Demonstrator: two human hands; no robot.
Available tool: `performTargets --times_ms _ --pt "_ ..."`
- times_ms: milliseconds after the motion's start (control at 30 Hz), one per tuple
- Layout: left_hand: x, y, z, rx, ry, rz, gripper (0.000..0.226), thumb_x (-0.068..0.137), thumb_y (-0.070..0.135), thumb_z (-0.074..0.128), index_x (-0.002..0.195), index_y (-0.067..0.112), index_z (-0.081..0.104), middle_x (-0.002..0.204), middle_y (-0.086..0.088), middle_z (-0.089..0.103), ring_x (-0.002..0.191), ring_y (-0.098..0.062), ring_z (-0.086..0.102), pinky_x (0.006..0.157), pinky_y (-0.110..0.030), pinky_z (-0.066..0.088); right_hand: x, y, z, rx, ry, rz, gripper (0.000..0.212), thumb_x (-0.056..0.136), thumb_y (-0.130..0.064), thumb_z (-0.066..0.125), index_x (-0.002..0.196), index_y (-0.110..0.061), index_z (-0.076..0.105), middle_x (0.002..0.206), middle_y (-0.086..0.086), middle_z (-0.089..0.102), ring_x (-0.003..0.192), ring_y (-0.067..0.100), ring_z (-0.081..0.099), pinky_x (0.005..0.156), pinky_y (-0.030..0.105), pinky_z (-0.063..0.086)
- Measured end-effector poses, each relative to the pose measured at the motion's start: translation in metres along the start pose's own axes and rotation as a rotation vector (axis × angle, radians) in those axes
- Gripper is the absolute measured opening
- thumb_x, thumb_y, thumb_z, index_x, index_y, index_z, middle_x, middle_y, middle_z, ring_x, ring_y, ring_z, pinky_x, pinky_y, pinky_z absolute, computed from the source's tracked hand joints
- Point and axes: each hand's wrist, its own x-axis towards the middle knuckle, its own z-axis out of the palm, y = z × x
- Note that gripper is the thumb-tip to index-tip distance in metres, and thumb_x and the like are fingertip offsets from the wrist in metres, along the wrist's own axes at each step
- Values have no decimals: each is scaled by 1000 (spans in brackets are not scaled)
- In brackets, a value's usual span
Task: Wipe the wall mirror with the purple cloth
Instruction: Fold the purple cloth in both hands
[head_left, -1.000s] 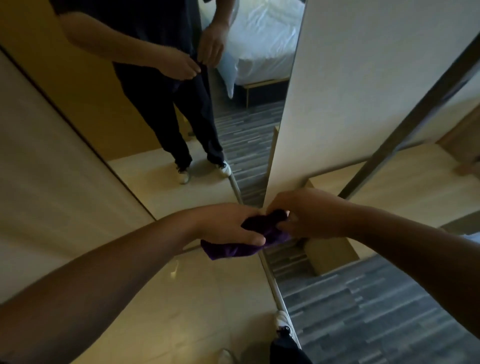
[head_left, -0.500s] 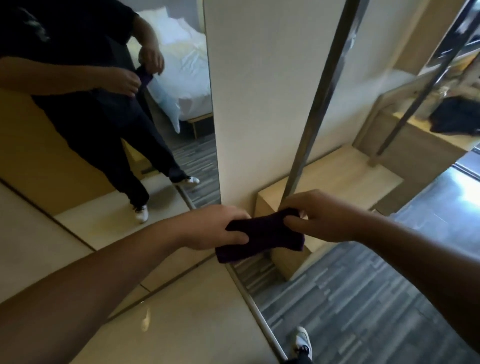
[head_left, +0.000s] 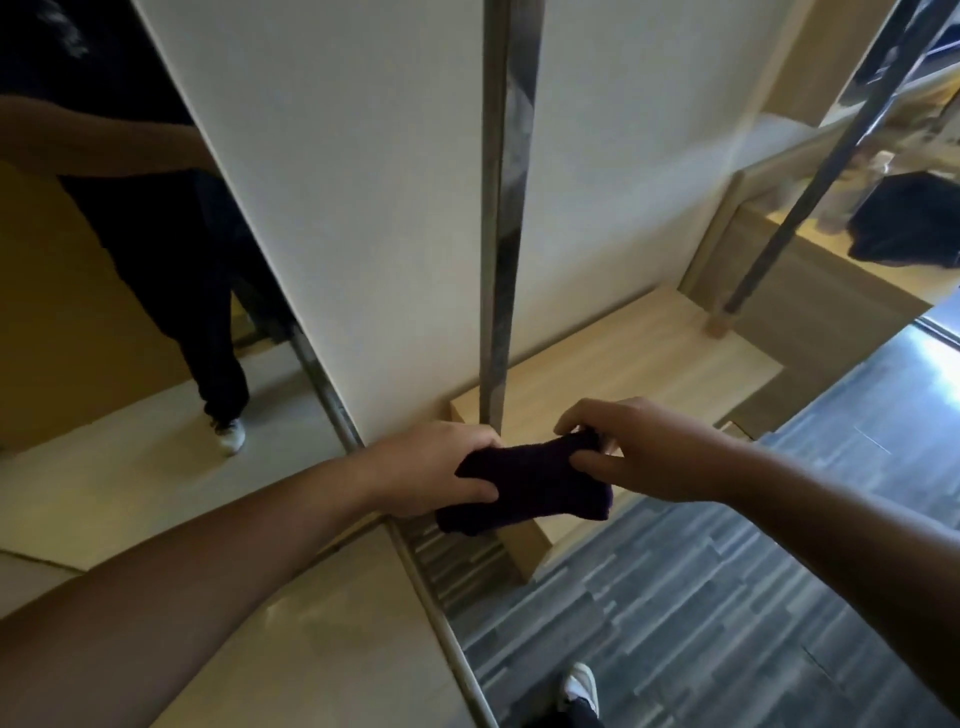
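Note:
The purple cloth (head_left: 524, 486), dark and folded into a thick pad, hangs in the air between both hands, low in the middle of the view. My left hand (head_left: 431, 467) grips its left end, thumb underneath. My right hand (head_left: 644, 447) pinches its right end with curled fingers. The wall mirror (head_left: 104, 312) fills the left side, reflecting a person's dark trousers, a white shoe and the beige floor. The cloth is in front of the white wall panel, apart from the mirror glass.
A white wall panel (head_left: 363, 208) stands right of the mirror, with a chrome pole (head_left: 498, 208) running down to a low wooden bench (head_left: 649, 364). A second slanted pole (head_left: 821, 171) and a dark bag (head_left: 904, 223) are at right. Grey plank floor (head_left: 727, 597) lies below; my white shoe (head_left: 579, 686) shows.
The view has swung right, so less of the mirror and more of the wall and bench show. Both hands keep hold of the cloth, now stretched a little wider between them.

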Motion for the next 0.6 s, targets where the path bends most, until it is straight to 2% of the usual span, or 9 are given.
performTargets --times_ms 100,200,300,433,500,600 --pt "55 14 11 140 -3 29 26 97 37 60 122 31 56 115 13 61 102 -4 56 86 -28 50 9 54 -14 -93 -156 18 44 96 -31 61 137 -32 46 114 -8 68 97 5 63 86 22 51" --pt "104 21 31 201 -30 40 23 100 37 55 121 29 56 113 9 60 100 -9 57 84 -30 49 24 102 -12 -210 -259 40 50 95 -33 63 140 -32 42 116 -6 68 96 12 62 79 22 44" --pt "143 19 60 199 -94 30 24 102 35 52 124 25 54 113 5 57 98 -14 58 78 -29 47 40 142 8 -270 -332 46 36 94 -36 63 127 -31 51 101 -7 64 81 11 59 64 22 42" --pt "181 -6 108 269 -220 46 35 99 36 57 130 19 50 116 -2 54 105 -21 56 84 -38 48 60 191 51 -291 -377 44 12 96 -36 54 104 -28 56 93 -7 60 82 16 60 72 33 53" --pt "199 -25 135 323 -243 51 37 98 35 58 128 16 50 115 -6 54 106 -24 55 83 -43 48 69 216 75 -232 -371 60 10 96 -35 53 99 -28 59 93 -9 57 79 13 58 69 31 52" --pt "227 -52 172 334 -247 35 31 99 30 55 126 14 52 113 -8 56 106 -27 56 78 -40 46 86 253 109 -154 -351 108 12 97 -32 53 100 -26 63 99 -8 53 78 10 55 72 31 55"
